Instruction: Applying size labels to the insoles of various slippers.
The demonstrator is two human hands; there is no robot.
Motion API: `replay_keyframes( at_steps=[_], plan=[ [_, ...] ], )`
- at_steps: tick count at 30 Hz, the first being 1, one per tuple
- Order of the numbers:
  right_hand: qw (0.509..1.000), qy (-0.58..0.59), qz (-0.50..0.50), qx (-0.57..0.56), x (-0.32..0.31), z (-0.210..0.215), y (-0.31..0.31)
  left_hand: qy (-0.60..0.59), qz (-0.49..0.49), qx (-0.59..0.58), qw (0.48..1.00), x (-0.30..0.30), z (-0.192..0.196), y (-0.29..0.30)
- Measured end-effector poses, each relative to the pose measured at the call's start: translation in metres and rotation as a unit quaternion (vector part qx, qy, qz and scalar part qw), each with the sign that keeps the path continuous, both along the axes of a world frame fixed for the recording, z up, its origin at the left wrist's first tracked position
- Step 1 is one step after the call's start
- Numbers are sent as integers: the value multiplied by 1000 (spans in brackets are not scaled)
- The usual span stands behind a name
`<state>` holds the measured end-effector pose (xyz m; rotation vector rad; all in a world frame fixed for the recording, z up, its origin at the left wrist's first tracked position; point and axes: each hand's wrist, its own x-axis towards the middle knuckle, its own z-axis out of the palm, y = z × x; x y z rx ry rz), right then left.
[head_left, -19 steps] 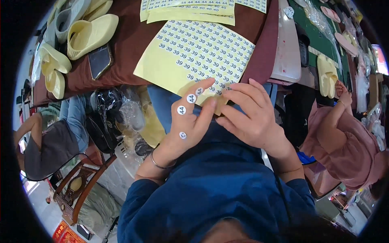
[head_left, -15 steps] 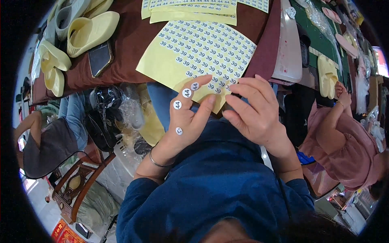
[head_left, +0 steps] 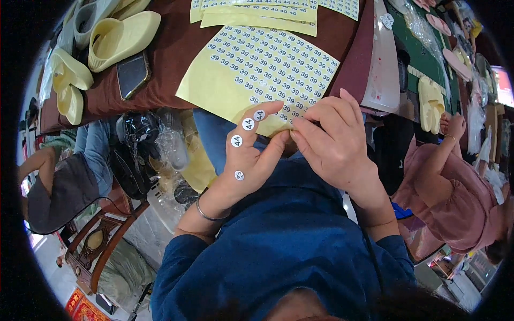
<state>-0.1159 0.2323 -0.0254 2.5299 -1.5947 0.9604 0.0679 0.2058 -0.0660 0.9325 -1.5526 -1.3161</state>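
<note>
A person in a blue top works a yellow sticker sheet that hangs over the near edge of a brown-covered table, its long axis running from the table's near edge up and away toward the right. The sheet's near corner is curled up between both hands, lying directly ahead of the fingertips and touching them. The right hand is the closer of the two to that corner: its fingers are drawn together, thumb and forefinger pinching at the sheet's lower edge, though whether a sticker is already lifted there is too small to tell. The left hand is held half open with its fingers stretched upward and loosely apart, fingertip resting against the sheet's underside edge; four small round white stickers sit stuck along the back of its fingers and hand. A thin bracelet circles the left wrist.

More sticker sheets lie stacked at the far edge of the table. A dark phone rests near the table's left end, beside pale yellow foam slippers. A black bag and clear plastic wrap hang below the table's near edge. At the right, another person in pink reaches toward a neighbouring green-topped bench
</note>
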Motion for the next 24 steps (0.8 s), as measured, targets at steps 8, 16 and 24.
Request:
replay_keyframes(
  at_steps=[8, 16, 24],
  plan=[
    [996, 90, 25, 10, -1, 12, -8, -106, -10, -148, 983, -5, 23, -12],
    [997, 67, 45, -3, -11, 12, -11, -118, -59, -31, 991, 0, 30, -12],
    [990, 7, 92, -106, 3, 28, -14, -91, -47, -65, 993, -3, 24, -20]
  ],
)
